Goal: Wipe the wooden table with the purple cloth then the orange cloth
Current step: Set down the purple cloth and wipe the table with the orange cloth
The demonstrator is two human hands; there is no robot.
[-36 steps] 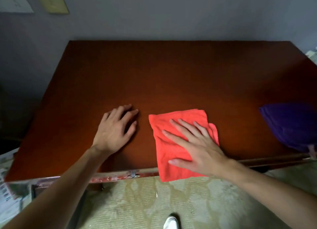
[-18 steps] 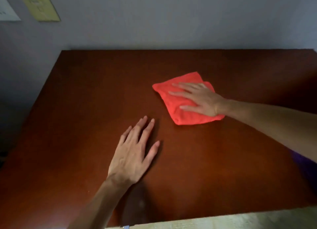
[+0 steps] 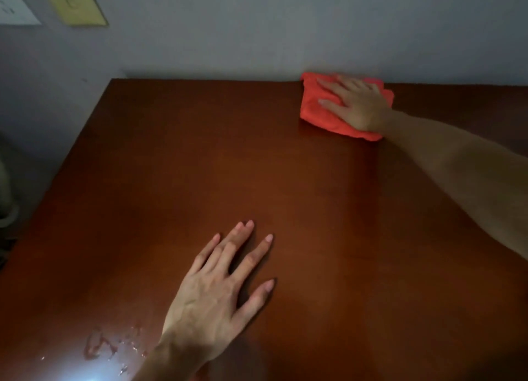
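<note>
The orange cloth [image 3: 320, 112], folded, lies at the far edge of the wooden table [image 3: 300, 195], against the wall and right of centre. My right hand [image 3: 354, 103] presses flat on it with straight fingers, arm stretched out across the table. My left hand [image 3: 220, 292] rests flat on the bare wood near the front, fingers spread. The purple cloth is out of view.
A grey wall [image 3: 285, 29] runs along the table's far edge. A yellow plate [image 3: 71, 3] and a white paper [image 3: 14, 6] hang on the wall at upper left. Scuffed, shiny marks [image 3: 108, 346] show on the wood near my left wrist.
My right hand has pushed the orange cloth from the table's near edge across to the far edge by the wall. My left hand stayed flat on the wood. The purple cloth has left the view.
</note>
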